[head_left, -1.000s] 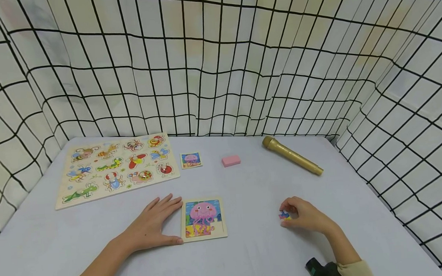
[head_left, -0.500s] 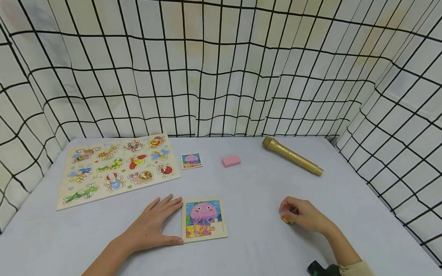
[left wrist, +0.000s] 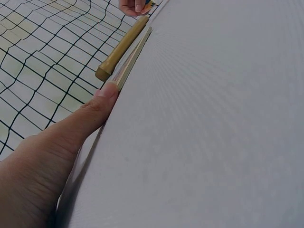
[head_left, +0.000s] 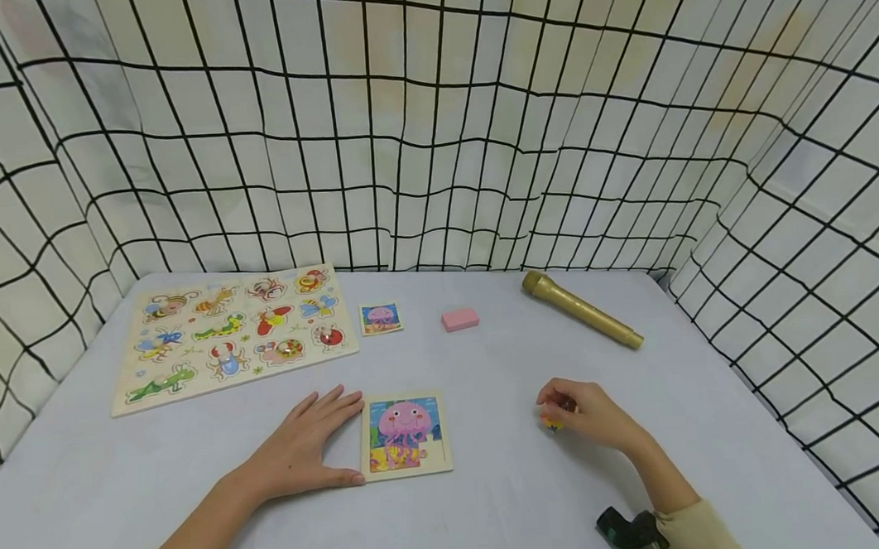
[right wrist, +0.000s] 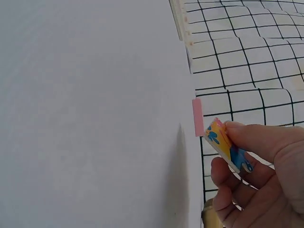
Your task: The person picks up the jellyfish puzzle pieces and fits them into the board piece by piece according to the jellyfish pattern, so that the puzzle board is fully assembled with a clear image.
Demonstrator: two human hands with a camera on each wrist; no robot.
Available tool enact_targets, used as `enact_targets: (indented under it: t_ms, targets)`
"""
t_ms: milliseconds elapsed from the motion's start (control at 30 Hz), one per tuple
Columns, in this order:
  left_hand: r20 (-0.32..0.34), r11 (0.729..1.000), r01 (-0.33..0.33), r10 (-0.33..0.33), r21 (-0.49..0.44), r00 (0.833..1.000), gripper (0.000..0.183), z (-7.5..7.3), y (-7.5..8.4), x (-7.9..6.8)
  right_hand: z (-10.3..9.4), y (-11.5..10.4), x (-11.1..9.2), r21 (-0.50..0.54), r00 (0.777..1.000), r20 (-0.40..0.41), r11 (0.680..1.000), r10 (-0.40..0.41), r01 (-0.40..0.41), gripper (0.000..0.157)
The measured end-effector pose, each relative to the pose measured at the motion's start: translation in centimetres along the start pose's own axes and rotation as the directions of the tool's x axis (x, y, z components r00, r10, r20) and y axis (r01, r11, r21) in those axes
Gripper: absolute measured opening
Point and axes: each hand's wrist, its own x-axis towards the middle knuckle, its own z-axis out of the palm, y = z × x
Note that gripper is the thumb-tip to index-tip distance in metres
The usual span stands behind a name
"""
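A square jellyfish jigsaw puzzle [head_left: 405,434] in a pale wooden frame lies on the white table, its lower right corner showing bare wood. My left hand [head_left: 310,447] rests flat beside it, thumb and fingertips touching the frame's left edge. In the left wrist view the thumb [left wrist: 97,107] lies against that frame. Off to the right, my right hand [head_left: 584,412] pinches a small puzzle piece [right wrist: 224,145] between thumb and fingers. The piece is yellow, blue and pink, and the fingers partly cover it.
A wooden insect puzzle board [head_left: 234,339] lies at the back left. Beside it are a small jellyfish picture card [head_left: 380,318] and a pink block [head_left: 460,320]. A gold microphone [head_left: 583,310] lies at the back right. Black netting [head_left: 440,133] surrounds the table's far sides.
My right hand has moved slightly left and away from me with the puzzle piece, which has turned in the fingers. The left hand and the framed puzzle have stayed in place.
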Motion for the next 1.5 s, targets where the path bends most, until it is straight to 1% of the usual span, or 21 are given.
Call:
enact_targets:
  t_ms: [200, 433, 700, 933, 1200, 1400, 1500]
  targets:
    - [0.004, 1.000, 0.003, -0.003, 0.003, 1.000, 0.101, 0.0, -0.1, 0.0, 0.7, -1.1, 1.9, -0.005, 0.999, 0.021, 0.999, -0.050, 0.050, 0.009]
    - [0.006, 1.000, 0.004, -0.004, -0.009, 1.000, 0.102, -0.1, 0.0, 0.0, 1.8, -2.7, 4.0, -0.016, 0.991, 0.055, 0.992, -0.125, 0.126, 0.007]
    - [0.008, 1.000, 0.001, 0.000, -0.011, 1.000, 0.101, -0.1, 0.1, 0.0, 3.5, -4.2, 5.8, -0.020, 0.985, 0.098, 0.989, -0.142, 0.144, 0.005]
    - [0.011, 1.000, 0.003, -0.003, -0.008, 1.000, 0.102, -0.1, 0.1, 0.0, 4.6, -5.0, 6.7, 0.009, 0.972, 0.157, 0.984, -0.176, 0.177, 0.007]
    - [0.015, 1.000, 0.005, -0.005, -0.006, 1.000, 0.101, -0.2, 0.1, 0.0, 5.7, -6.2, 7.3, 0.045, 0.961, 0.223, 0.987, -0.161, 0.155, 0.005]
    - [0.020, 1.000, 0.011, -0.010, -0.009, 1.000, 0.101, -0.1, 0.1, 0.0, 6.5, -6.9, 7.7, 0.072, 0.947, 0.262, 0.982, -0.187, 0.174, 0.005]
    - [0.021, 1.000, 0.013, -0.013, -0.010, 1.000, 0.101, -0.1, 0.1, 0.0, 6.9, -7.3, 7.9, 0.087, 0.940, 0.282, 0.981, -0.191, 0.173, 0.007]
